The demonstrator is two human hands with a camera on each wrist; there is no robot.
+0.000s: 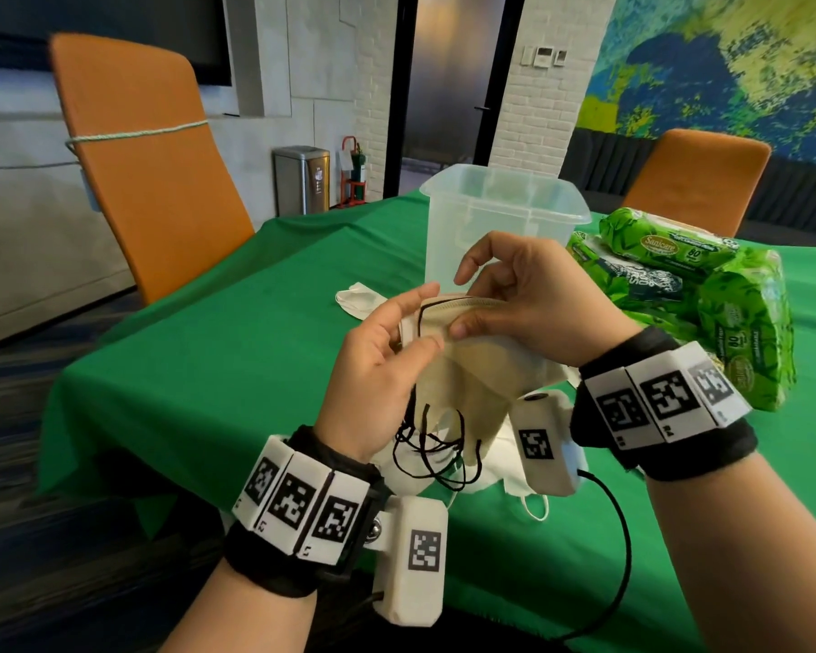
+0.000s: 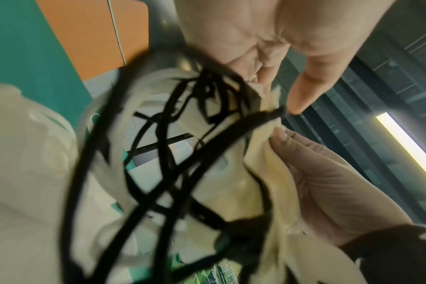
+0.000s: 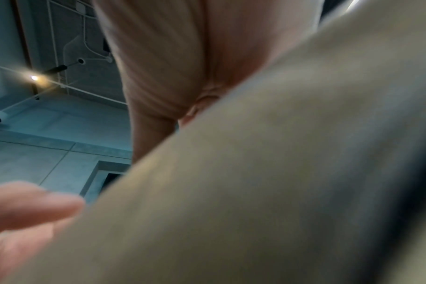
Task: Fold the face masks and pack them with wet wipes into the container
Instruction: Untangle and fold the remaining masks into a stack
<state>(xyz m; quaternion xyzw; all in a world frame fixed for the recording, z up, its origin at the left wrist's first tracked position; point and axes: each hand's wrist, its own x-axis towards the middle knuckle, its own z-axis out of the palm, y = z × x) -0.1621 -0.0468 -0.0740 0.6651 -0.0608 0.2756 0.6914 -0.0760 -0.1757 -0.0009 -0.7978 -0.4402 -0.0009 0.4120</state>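
Both hands hold a beige face mask (image 1: 481,365) with black ear loops (image 1: 436,445) above the green table (image 1: 236,351). My left hand (image 1: 396,332) pinches its left end between thumb and fingers. My right hand (image 1: 500,294) pinches the top edge, thumb on the front. In the left wrist view the beige mask (image 2: 268,173) and tangled black loops (image 2: 158,153) fill the frame. The right wrist view is mostly blocked by blurred beige mask fabric (image 3: 280,182). A clear plastic container (image 1: 500,214) stands empty just behind the hands. Green wet-wipe packs (image 1: 688,285) lie to its right.
A white mask (image 1: 356,299) lies left of the container, and more white masks (image 1: 514,487) lie under my hands near the table's front edge. Orange chairs (image 1: 152,172) stand at the table's left and far right. A cable (image 1: 618,558) runs from the right wrist camera.
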